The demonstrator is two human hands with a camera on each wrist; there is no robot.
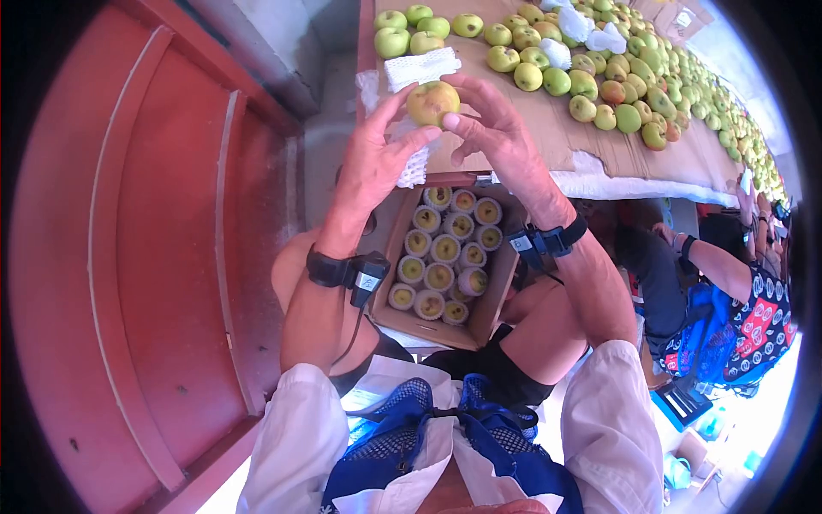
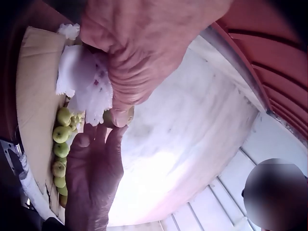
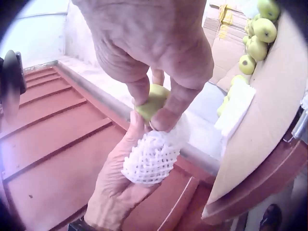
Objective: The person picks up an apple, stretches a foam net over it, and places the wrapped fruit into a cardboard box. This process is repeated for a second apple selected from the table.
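A yellow-green apple with a reddish blush [image 1: 433, 104] is held up between both hands, over the table's near edge. My right hand [image 1: 503, 141] pinches it from the right with fingertips and thumb. From the left, my left hand [image 1: 377, 154] has thumb and fingers on the apple. A white foam net sleeve [image 3: 151, 161] lies against the left palm under the apple, held by that hand, and hangs below it in the head view. Below the hands, a cardboard box [image 1: 485, 336] holds rows of apples in foam nets [image 1: 445, 248].
On the cardboard-covered table [image 1: 548, 146], a large pile of loose apples [image 1: 629, 90] spreads right. A flat foam net [image 1: 422, 68] lies by several green apples [image 1: 392, 41]. A red panelled door [image 1: 163, 257] stands left. Another person [image 1: 723, 274] works at the right.
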